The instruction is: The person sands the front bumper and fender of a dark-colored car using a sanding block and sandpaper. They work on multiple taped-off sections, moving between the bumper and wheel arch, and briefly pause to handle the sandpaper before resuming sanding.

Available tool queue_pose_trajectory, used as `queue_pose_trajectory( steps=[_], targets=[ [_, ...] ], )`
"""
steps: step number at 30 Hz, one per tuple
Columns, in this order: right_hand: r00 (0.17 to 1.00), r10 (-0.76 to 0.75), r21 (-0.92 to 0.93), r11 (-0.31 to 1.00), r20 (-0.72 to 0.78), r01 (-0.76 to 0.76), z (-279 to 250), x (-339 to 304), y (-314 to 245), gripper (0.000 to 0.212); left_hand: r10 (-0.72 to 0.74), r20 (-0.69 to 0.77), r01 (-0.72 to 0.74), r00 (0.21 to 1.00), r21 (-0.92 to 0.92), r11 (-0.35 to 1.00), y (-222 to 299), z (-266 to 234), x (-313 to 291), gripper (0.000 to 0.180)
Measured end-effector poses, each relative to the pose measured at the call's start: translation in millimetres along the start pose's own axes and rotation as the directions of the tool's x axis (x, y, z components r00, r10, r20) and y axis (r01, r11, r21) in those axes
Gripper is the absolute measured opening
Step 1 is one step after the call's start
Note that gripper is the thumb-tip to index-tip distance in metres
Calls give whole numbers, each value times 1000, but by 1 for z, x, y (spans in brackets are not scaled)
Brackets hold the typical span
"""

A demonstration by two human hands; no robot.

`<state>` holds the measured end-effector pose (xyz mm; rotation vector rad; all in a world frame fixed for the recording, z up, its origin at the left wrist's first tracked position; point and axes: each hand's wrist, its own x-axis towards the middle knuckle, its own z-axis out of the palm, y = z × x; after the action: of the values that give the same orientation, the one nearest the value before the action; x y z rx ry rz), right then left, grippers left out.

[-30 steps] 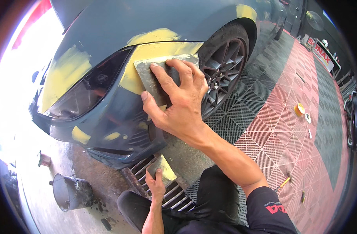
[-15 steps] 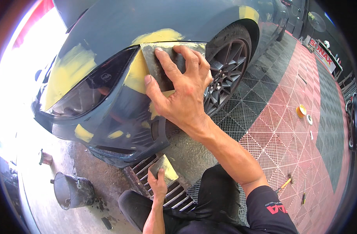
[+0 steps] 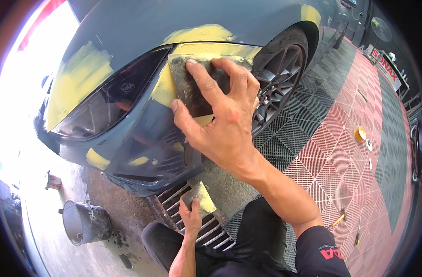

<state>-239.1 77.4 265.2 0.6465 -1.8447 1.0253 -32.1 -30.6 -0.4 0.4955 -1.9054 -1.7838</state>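
My right hand (image 3: 227, 115) presses a flat, stained metal spreader (image 3: 185, 85) against the grey car (image 3: 142, 25), with thumb and fingers spread over its face. The spreader sits between the dark headlight (image 3: 105, 99) and the front wheel (image 3: 280, 83). A strip of yellow filler (image 3: 211, 48) shows along its upper edge, and more filler lies at its left side. Lower down, my left hand (image 3: 191, 217) grips a small grey plate (image 3: 190, 195) by its near edge. Yellow filler (image 3: 206, 203) covers the plate's right side. Fingers beneath that plate are hidden.
At the lower left stand a dark bucket (image 3: 95, 226) and a small can (image 3: 53, 181). A metal drain grate (image 3: 215, 233) lies below the bumper. On the tiled floor at right are a hammer (image 3: 337, 221), a screwdriver-like tool (image 3: 357, 237) and a yellow roll (image 3: 360, 134).
My right hand has drawn the spreader slightly down the panel, baring a smooth yellow strip above it. My left hand keeps its plate at about the same place. The view has shifted a little.
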Motion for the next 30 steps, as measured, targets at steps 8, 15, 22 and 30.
queue_pose_trajectory(
  steps=[8,15,22,30],
  targets=[
    [997,8,34,999,74,-10,4,-19,-9,69,-15,25,15,1000,-18,1000,-1,3,4,24],
    [991,-15,59,998,132,8,7,-36,-11,70,-1,22,2,1000,-41,999,-2,4,6,24],
    [987,-40,61,998,153,31,11,-51,-12,73,-2,4,2,1000,-49,999,1,0,4,25],
    [976,-38,57,998,213,26,-1,-64,-15,72,3,17,-2,1000,-51,999,3,-4,-7,25]
  ],
)
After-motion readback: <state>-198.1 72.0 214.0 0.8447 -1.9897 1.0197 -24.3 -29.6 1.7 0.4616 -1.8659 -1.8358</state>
